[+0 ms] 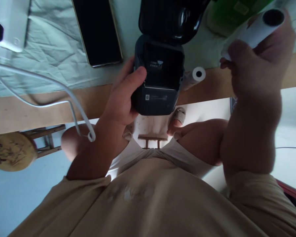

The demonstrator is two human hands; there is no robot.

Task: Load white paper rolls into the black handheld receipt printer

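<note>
Left hand (122, 98) grips the black device (159, 93) by its left side.

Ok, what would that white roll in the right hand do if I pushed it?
Laid on its side, the white roll would probably roll, since it is round. It may be light for its size, because its dark end looks hollow. It's likely fairly stiff, as it looks straight in the right hand.
</note>
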